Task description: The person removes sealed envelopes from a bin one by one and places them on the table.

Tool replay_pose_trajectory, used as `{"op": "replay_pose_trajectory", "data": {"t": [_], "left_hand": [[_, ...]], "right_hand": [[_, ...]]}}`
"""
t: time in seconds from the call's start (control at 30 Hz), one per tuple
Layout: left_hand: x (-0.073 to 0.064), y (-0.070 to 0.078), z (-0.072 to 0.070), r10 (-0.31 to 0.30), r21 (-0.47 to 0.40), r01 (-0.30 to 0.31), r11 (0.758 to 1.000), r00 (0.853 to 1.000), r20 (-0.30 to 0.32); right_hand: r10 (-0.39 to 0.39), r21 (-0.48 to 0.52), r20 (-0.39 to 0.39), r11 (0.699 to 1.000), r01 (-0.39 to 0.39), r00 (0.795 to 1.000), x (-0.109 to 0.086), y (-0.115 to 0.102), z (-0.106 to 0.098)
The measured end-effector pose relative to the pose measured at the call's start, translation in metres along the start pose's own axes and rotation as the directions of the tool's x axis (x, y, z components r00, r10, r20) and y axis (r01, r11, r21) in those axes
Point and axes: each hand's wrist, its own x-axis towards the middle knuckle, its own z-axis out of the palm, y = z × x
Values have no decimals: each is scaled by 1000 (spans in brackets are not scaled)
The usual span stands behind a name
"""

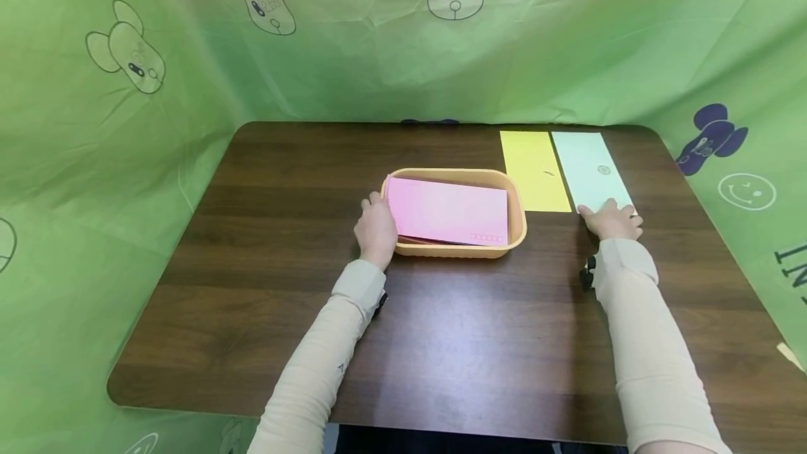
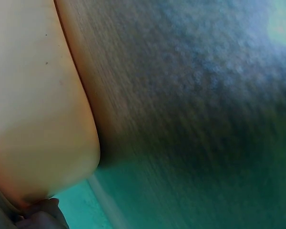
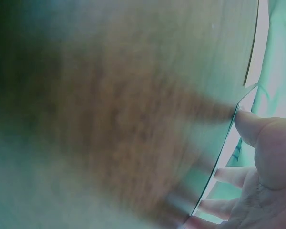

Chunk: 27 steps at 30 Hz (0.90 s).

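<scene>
A peach plastic basket (image 1: 515,219) stands mid-table, holding a stack of papers topped by a pink envelope (image 1: 446,210) with a row of small printed boxes. My left hand (image 1: 376,230) grips the basket's left end; in the left wrist view its fingertips (image 2: 47,210) sit by the smooth basket wall (image 2: 43,95). To the right lie a yellow paper rectangle (image 1: 536,172) and, beside it, a light blue one (image 1: 589,167) with a small round mark. My right hand (image 1: 611,221) touches the light blue piece's near edge with spread thumb and fingers, also visible in the right wrist view.
The brown wooden table (image 1: 265,286) has rounded corners. A green printed cloth (image 1: 353,69) hangs behind it and along both sides. A small pale piece (image 1: 790,356) shows at the table's right edge.
</scene>
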Motion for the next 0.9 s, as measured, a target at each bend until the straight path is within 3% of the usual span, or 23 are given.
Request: {"op": "replay_pose_trajectory", "data": {"t": [0.6, 0.8, 0.9], "left_hand": [[1, 1, -2, 1, 4, -1, 1000, 1000, 4], [0, 1, -2, 1, -12, -1, 1000, 1000, -1], [-1, 0, -2, -4, -17, 4, 1000, 1000, 3]], "right_hand": [[-5, 28, 23, 1000, 4, 1000, 5, 1, -1], [4, 72, -3, 997, -3, 1000, 2, 0, 0], [29, 117, -57, 993, -22, 998, 2, -2, 2]]}}
